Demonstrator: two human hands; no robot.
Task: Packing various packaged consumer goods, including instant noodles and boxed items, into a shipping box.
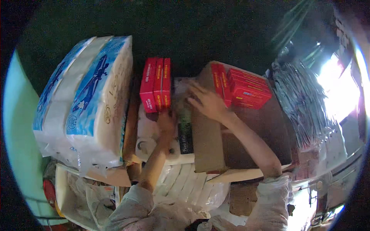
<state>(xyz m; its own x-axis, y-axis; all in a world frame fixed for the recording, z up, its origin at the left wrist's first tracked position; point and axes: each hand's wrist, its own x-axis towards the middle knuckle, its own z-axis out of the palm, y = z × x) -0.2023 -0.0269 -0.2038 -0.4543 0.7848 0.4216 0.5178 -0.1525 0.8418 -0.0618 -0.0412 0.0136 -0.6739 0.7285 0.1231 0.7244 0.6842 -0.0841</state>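
Note:
Three red cardboard packets [156, 82] stand side by side in a small block in front of me. My left hand [166, 122] is at their near lower end; it is blurred and its fingers are partly hidden, so its grip is unclear. To the right, my right hand [206, 102] has its fingers spread with nothing in them. It hovers by the left edge of an open cardboard box [208, 138]. More red packets [250, 89] lie at the far end of that box. Under the left hand are white rolls [146, 145], and beside them a black package [186, 138] bears writing.
A large plastic-wrapped bundle [83, 95] with blue printed panels stands at left. Wrapped white packs [185, 182] lie close to my body. A pale tub [62, 187] holding plastic bags is at lower left. Stacked plastic-wrapped sheets [297, 101] rise at right.

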